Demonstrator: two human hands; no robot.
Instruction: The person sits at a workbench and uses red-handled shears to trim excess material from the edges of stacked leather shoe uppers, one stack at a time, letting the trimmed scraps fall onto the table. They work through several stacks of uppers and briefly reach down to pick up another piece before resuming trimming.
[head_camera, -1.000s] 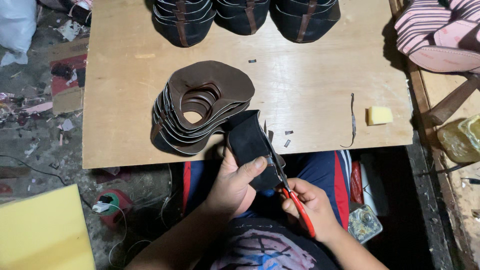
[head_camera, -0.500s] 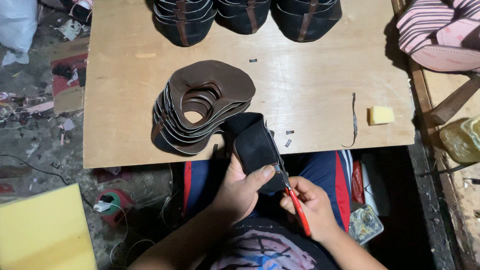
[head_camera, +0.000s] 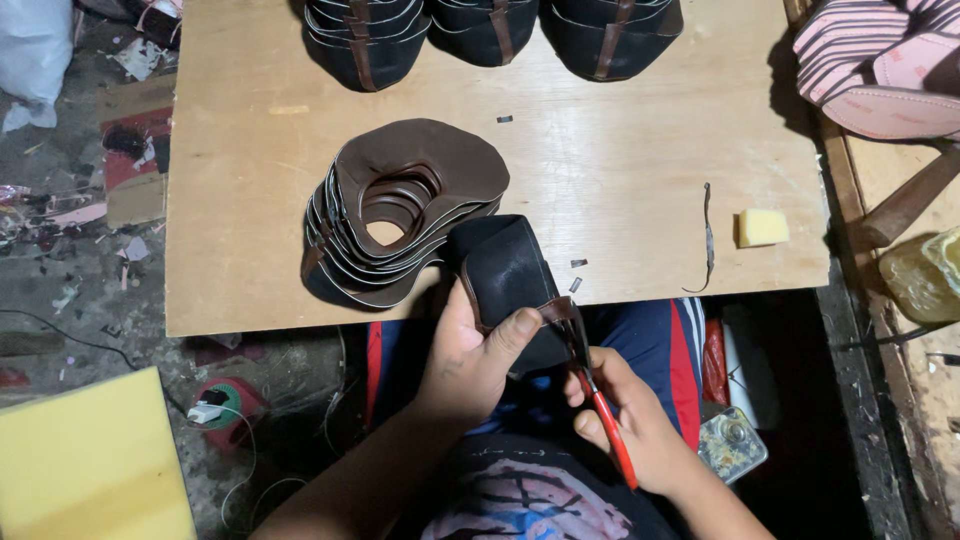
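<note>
My left hand (head_camera: 470, 355) grips a black shoe upper piece (head_camera: 505, 268) with a brown strap at its edge, held over my lap at the front edge of the plywood board (head_camera: 620, 180). My right hand (head_camera: 625, 415) holds red-handled scissors (head_camera: 598, 405), whose blades meet the brown strap just right of my left thumb. A stack of several brown leather upper pieces (head_camera: 405, 210) with oval cut-outs lies on the board just left of the black piece.
Dark finished uppers (head_camera: 490, 30) line the board's far edge. A yellow sponge block (head_camera: 762, 227) and a thin dark trimmed strip (head_camera: 708, 240) lie at the right. Pink striped soles (head_camera: 885, 60) pile at the top right. A yellow foam sheet (head_camera: 85, 465) lies on the floor.
The black piece has turned slightly in my left hand, and the scissors have shifted along the brown strap. The stack on the board has not moved.
</note>
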